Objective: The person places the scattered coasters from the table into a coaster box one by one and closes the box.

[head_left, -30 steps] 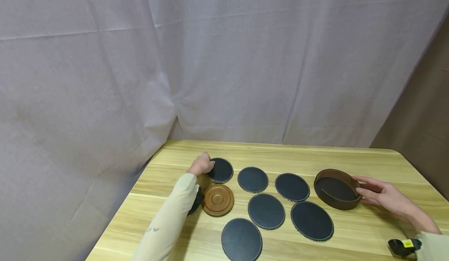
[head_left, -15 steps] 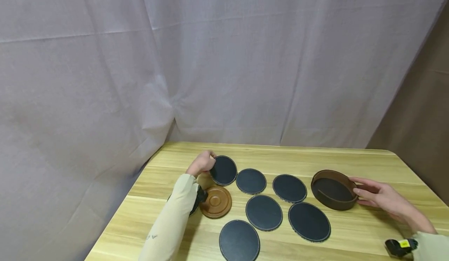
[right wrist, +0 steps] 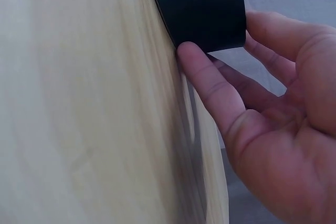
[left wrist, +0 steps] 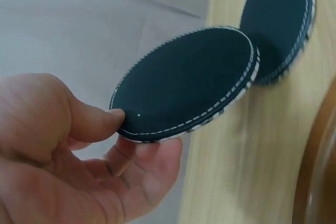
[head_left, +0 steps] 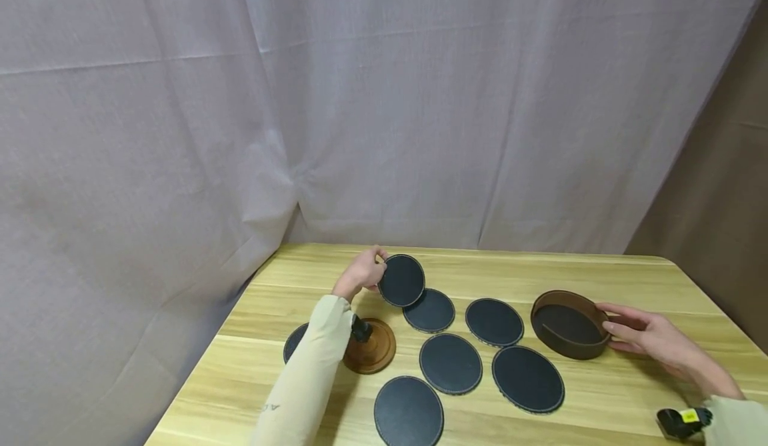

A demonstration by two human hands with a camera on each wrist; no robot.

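My left hand [head_left: 363, 271] pinches a round black coaster [head_left: 403, 282] by its edge, holding it tilted above the table. In the left wrist view the thumb lies on top and the fingers curl beneath the coaster's white-stitched rim [left wrist: 184, 82]. The raised coaster partly overlaps another black coaster [head_left: 431, 313]. At the right, my right hand [head_left: 651, 336] holds the side of a round, low-walled brown holder [head_left: 573, 349] standing on the table. The right wrist view shows fingertips at the holder's dark wall [right wrist: 205, 14], thumb near its upper edge.
Several more black coasters lie flat across the wooden table, including one at the front [head_left: 409, 411] and one at the left [head_left: 293, 343] partly hidden by the sleeve. Under the left wrist sits a round brown wooden piece [head_left: 383, 351]. A grey curtain [head_left: 384, 133] hangs behind.
My left hand has lifted the coaster from the back left of the table and carried it rightward, tilting it. My right hand still holds the brown holder in place.
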